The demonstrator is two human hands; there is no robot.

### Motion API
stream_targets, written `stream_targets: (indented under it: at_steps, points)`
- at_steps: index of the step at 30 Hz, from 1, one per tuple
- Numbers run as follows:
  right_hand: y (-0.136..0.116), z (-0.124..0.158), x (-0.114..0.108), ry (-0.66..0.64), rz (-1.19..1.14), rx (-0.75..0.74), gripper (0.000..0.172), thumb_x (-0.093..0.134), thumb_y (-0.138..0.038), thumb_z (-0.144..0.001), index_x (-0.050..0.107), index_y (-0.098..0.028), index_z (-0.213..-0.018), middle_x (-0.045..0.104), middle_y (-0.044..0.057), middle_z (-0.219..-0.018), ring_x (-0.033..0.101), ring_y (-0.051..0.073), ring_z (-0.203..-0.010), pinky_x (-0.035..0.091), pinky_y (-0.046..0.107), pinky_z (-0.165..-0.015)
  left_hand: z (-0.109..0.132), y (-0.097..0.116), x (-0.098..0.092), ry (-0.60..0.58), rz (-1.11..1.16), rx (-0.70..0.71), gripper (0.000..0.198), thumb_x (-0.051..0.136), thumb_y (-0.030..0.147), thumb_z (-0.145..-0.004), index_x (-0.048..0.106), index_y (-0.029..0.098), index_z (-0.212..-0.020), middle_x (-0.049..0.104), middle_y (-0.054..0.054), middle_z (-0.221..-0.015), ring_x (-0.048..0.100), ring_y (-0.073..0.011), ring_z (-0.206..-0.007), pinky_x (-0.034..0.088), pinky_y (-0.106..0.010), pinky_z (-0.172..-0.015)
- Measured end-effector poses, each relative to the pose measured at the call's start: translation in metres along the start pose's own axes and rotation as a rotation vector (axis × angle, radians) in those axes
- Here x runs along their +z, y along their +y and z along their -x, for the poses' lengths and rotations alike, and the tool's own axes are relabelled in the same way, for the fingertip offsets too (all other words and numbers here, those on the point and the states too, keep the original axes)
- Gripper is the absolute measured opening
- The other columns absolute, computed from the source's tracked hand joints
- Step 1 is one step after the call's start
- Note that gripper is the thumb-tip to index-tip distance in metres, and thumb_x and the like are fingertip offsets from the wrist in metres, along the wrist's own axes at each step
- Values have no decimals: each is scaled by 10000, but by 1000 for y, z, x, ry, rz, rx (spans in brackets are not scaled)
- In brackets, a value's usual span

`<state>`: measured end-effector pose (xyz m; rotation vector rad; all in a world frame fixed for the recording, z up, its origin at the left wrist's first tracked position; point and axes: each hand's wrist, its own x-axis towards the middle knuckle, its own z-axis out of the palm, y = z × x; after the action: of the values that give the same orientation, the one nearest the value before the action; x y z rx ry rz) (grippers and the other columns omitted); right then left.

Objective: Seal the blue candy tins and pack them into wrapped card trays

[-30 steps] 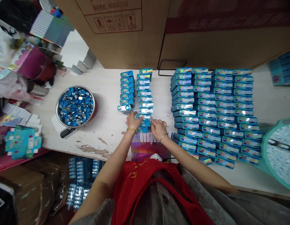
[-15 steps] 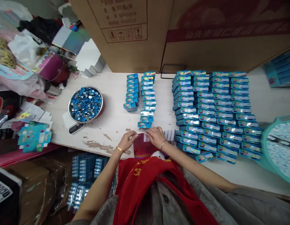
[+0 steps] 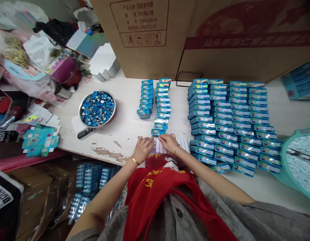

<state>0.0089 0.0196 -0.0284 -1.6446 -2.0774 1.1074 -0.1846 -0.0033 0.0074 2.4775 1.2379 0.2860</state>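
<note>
A shiny sticker sheet (image 3: 158, 148) with pale strips lies at the table's front edge, partly over the red apron. My left hand (image 3: 144, 149), with a gold bracelet at the wrist, lies palm down at the sheet's left side, fingers laid over its edge. My right hand (image 3: 169, 143) is closed, thumb and fingers pinched at the sheet's upper part; whether a single sticker is between them is hidden. Just beyond the fingertips is the nearest blue tin box (image 3: 158, 132), at the end of a row of blue tins (image 3: 164, 104). A shorter row of tins (image 3: 145, 97) stands left of it.
Several long rows of blue tins (image 3: 228, 125) fill the right side. A metal bowl of blue caps (image 3: 97, 108) sits on a scale (image 3: 85, 133) at left. Cardboard cartons (image 3: 149, 62) wall off the back. A green basin (image 3: 285, 167) of white pieces stands far right.
My left hand has turned from a pinch near the sheet's top edge to lying flatter over it. My right hand stays pinched at the sheet. The whole view has shifted slightly.
</note>
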Motion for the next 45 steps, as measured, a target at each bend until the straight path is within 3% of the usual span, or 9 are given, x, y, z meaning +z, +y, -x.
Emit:
stream_targets:
  at_steps: [2, 4, 8, 10, 14, 21, 29, 37, 45]
  points:
    - [3, 0, 1, 9, -11, 19, 273, 425, -265, -929, 628, -196, -760, 678, 36, -813, 589, 186, -847, 275, 315, -769, 10, 9, -6, -31, 98, 8, 141, 515, 178, -855, 623, 233, -927, 657, -78, -1086, 552, -220, -998, 381, -381, -844]
    - [6, 0, 3, 18, -29, 37, 254, 451, -274, -914, 640, -199, -763, 690, 42, -826, 596, 193, -846, 293, 318, -773, 12, 18, -14, 27, 268, -80, 68, 532, 224, -851, 599, 221, -845, 662, -56, -890, 568, -196, -871, 403, -349, -789]
    - [13, 2, 7, 68, -96, 90, 246, 443, -326, -917, 657, -217, -864, 703, 37, -840, 613, 193, -799, 364, 302, -737, -13, 27, -23, 456, 731, -542, 139, 589, 324, -828, 548, 207, -764, 597, -11, -726, 555, -149, -709, 436, -287, -691]
    - [17, 3, 7, 103, -134, 109, 254, 424, -331, -919, 650, -220, -885, 698, 30, -839, 616, 188, -775, 399, 288, -705, -35, 26, -23, 586, 944, -676, 185, 631, 359, -791, 543, 199, -764, 587, -2, -705, 560, -137, -674, 444, -268, -653]
    - [19, 5, 2, 155, -191, 100, 249, 416, -318, -911, 645, -224, -879, 686, 37, -857, 615, 188, -819, 446, 289, -742, -70, 20, -19, 553, 1127, -695, 250, 709, 380, -705, 551, 190, -738, 587, 11, -669, 564, -117, -631, 447, -244, -626]
    - [4, 12, -18, 414, -433, 10, 391, 386, -509, -909, 626, -204, -955, 647, 96, -978, 567, 232, -974, 426, 377, -891, -87, 17, -8, 545, 1113, -809, 264, 735, 372, -646, 546, 189, -670, 548, 40, -592, 506, -86, -549, 406, -210, -535]
    - [7, -1, -23, 424, -699, 216, 353, 452, -504, -875, 523, -216, -684, 556, -6, -646, 532, 156, -668, 439, 276, -686, -96, 11, 22, 477, 1114, -869, 186, 696, 300, -685, 552, 183, -668, 536, 45, -592, 500, -93, -569, 413, -222, -586]
    - [47, -26, -33, 315, -297, 229, 307, 454, -423, -869, 573, -224, -666, 539, -27, -563, 503, 146, -587, 382, 281, -687, -109, 5, 38, 395, 417, -822, 93, 659, 268, -762, 601, 218, -710, 592, -18, -912, 537, -201, -952, 396, -349, -889]
    - [48, -32, -39, 252, -152, 244, 294, 436, -373, -899, 604, -211, -720, 595, -10, -586, 560, 169, -651, 328, 332, -804, -112, 6, 40, 400, 362, -814, 90, 659, 269, -778, 607, 229, -716, 570, -19, -918, 528, -213, -957, 381, -368, -888]
